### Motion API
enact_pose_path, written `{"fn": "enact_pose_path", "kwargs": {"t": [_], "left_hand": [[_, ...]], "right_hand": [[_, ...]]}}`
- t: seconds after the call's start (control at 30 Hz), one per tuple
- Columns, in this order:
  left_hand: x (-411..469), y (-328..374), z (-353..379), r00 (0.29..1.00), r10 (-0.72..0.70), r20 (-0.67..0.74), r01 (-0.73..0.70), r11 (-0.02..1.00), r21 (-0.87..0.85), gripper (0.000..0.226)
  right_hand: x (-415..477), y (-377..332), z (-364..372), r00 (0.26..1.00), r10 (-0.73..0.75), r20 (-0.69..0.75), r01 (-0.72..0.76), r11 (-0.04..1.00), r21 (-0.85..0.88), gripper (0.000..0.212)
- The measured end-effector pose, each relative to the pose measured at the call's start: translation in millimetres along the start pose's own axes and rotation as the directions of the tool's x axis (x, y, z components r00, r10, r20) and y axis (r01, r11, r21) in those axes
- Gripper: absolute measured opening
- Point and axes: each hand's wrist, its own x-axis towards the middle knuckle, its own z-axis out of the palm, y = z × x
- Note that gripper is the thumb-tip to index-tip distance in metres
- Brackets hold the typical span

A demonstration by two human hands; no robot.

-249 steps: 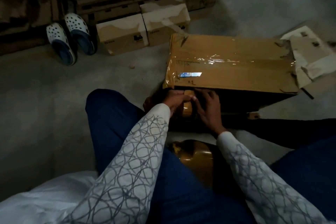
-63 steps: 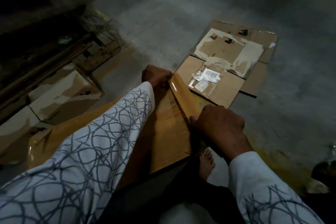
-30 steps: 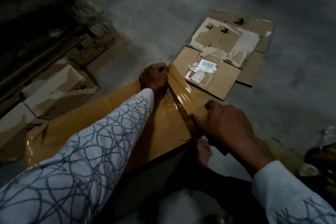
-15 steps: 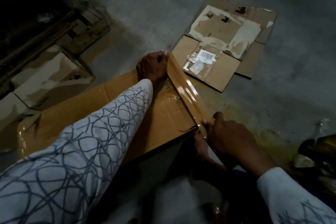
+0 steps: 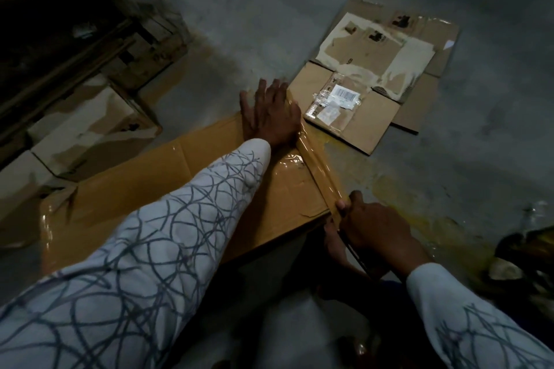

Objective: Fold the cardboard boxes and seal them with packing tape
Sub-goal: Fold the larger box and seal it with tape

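left hand [image 5: 269,117] flattened onto tape [image 5: 317,165]; right hand [image 5: 374,229] pulled it to box [image 5: 144,186] corner

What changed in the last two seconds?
The right hand drew the shiny brown packing tape strip along the edge of the brown cardboard box, down to its near corner, still pinching it. The left hand uncurled and presses flat at the far end. The flattened cardboard sheet on the floor stayed put.

Single head cam, wide-angle, facing fwd & down, close above cardboard box [image 5: 135,186], concrete floor [image 5: 299,9] beyond
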Motion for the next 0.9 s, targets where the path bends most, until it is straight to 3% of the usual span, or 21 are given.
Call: {"fn": "enact_pose_path", "kwargs": {"t": [0.2,0.43,0.6,0.77,0.9], "left_hand": [[-34,46,10,0.999,-0.049,0.010,0.049,0.999,-0.012,0.088],[-58,63,10,0.991,-0.076,0.107,0.076,0.997,0.002,0.095],[-29,59,14,0.988,-0.074,0.132,0.061,0.993,0.099,0.056],[-27,72,21,0.984,-0.153,0.092,0.142,0.982,0.124,0.041],[-44,75,21,0.990,-0.130,0.056,0.126,0.990,0.067,0.036]], "right_hand": [[5,-1,2,1.000,-0.018,0.015,0.018,0.999,-0.033,0.043],[5,2,-2,0.998,-0.005,0.062,0.008,0.999,-0.038,0.040],[11,-7,-3,0.999,-0.038,0.014,0.038,0.999,0.008,0.038],[21,-6,1,0.999,-0.042,-0.015,0.042,0.999,0.007,0.041],[18,-5,1,0.998,-0.052,-0.023,0.051,0.998,-0.046,0.041]]}}
